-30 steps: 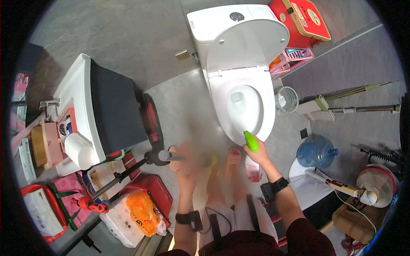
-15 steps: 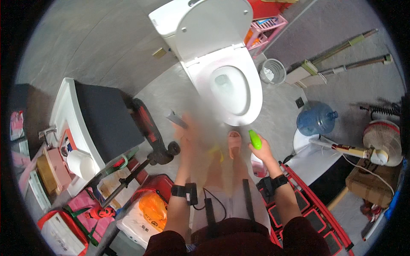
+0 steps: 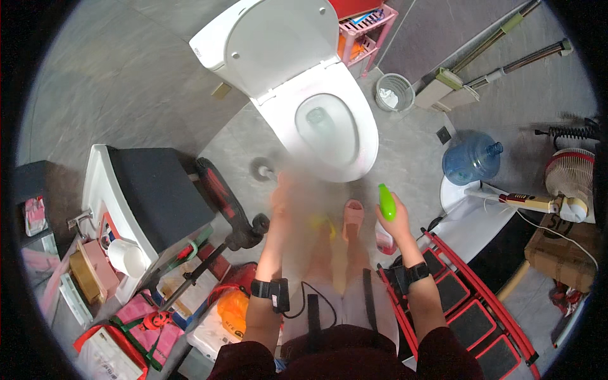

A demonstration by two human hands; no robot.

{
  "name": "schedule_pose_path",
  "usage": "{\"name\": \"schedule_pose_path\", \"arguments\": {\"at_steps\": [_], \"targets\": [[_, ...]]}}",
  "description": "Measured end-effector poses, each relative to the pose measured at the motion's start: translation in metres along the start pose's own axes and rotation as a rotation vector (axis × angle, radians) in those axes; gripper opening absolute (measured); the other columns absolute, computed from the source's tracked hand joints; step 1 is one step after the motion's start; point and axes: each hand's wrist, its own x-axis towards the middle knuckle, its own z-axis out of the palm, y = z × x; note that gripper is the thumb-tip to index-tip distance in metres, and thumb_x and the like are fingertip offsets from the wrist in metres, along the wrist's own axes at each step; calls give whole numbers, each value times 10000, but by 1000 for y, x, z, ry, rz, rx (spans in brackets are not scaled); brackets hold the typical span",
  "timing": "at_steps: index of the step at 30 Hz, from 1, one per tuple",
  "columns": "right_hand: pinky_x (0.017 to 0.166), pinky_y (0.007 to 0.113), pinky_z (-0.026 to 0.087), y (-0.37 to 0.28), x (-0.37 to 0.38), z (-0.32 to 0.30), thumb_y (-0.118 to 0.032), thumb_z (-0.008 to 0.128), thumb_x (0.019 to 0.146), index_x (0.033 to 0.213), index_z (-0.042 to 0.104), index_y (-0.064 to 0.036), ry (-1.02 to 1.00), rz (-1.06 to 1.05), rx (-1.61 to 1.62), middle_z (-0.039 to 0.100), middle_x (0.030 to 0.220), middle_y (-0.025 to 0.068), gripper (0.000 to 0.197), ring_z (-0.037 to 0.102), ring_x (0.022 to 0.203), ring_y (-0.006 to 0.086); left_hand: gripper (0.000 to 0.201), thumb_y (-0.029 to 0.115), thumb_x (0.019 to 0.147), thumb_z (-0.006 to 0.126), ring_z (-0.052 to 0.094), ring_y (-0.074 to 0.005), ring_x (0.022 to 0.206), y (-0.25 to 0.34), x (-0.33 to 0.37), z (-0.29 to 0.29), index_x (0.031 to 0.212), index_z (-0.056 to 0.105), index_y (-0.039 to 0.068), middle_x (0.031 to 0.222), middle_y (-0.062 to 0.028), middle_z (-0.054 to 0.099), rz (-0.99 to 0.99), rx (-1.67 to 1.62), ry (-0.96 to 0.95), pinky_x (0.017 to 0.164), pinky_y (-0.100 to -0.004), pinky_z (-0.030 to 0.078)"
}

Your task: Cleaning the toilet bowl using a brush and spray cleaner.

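My right hand (image 3: 396,220) is closed round a smooth, bright green oblong thing (image 3: 387,202), in front of the toilet and to its right. A white and pink-red container (image 3: 384,239) shows just beneath that hand; whether they touch, I cannot tell. To the left of the bowl, my left hand (image 3: 280,195) is closed but partly hidden by a grey blur. A small white piece (image 3: 266,173) sticks out from it against a dark, round, smeared shape. The white toilet (image 3: 364,120) stands ahead with its lid raised and some water in the bowl.
A grey wastebasket (image 3: 395,93) and mops (image 3: 494,50) stand at the far right. Nearer are a blue water jug (image 3: 470,158) and a red folding ladder (image 3: 468,278). On the left are a white basin (image 3: 117,209) and a black-and-red pole device (image 3: 221,196).
The view has shifted, with the toilet now farther left. The flat grey piece seen at my left hand has given way to a white piece and a dark round smear. My right hand still grips the green thing.
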Motion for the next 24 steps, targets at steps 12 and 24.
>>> {"name": "schedule_pose_path", "arguments": {"at_steps": [12, 24], "targets": [[792, 410, 463, -36, 10, 8, -322, 751, 723, 1083, 537, -56, -286, 31, 172, 603, 967, 158, 496, 573, 924, 373, 216, 97, 951, 463, 640, -169, 741, -110, 33, -6, 899, 569, -83, 841, -104, 635, 241, 526, -339, 655, -291, 554], [837, 381, 435, -25, 1, 52, -248, 741, 730, 1120, 503, -68, -393, -363, 15, 571, 1017, 138, 491, 559, 963, 286, 348, 114, 749, 631, 619, -275, 836, -159, 40, 25, 1088, 620, 38, 981, -157, 645, 110, 394, -350, 729, -379, 494]]}}
